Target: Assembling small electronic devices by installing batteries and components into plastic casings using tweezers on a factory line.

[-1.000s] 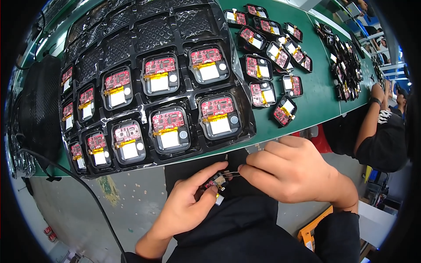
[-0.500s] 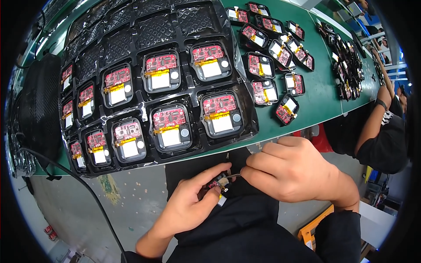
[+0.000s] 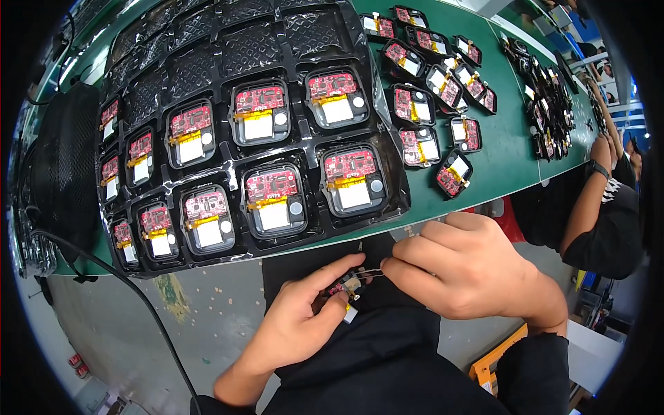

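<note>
Over the black-clothed lap (image 3: 398, 339), left fingers (image 3: 340, 267): they are closing around a small electronic assembly (image 3: 351, 285), gripping it between thumb and forefinger.
Right fingers (image 3: 418, 250): they are pinching a thin two-pronged metal tool (image 3: 374, 270), with the tips pointing left; whether these are touching the assembly, I cannot tell.
Assembly: it is lying in the left hand (image 3: 294, 318), in front of the bench edge, showing red board and a tan patch, with a white piece hanging at its lower end; the thumb is partly hiding it.
Right hand (image 3: 460, 266): it is hovering just beside the left, knuckles facing up.
Black tray (image 3: 249, 52): it is resting on the green bench (image 3: 510, 131), its nearer pockets carrying black housings (image 3: 353, 180) with red boards, yellow strips and white blocks; its farther pockets are showing patterned bottoms.
Loose housings (image 3: 417, 105): they are lying in a scattered group right of the tray, some overlapping.
Dark heap (image 3: 551, 107): more units are crowding together farther right.
Co-worker's forearm (image 3: 584, 204): it is reaching toward the bench at the far right.
</note>
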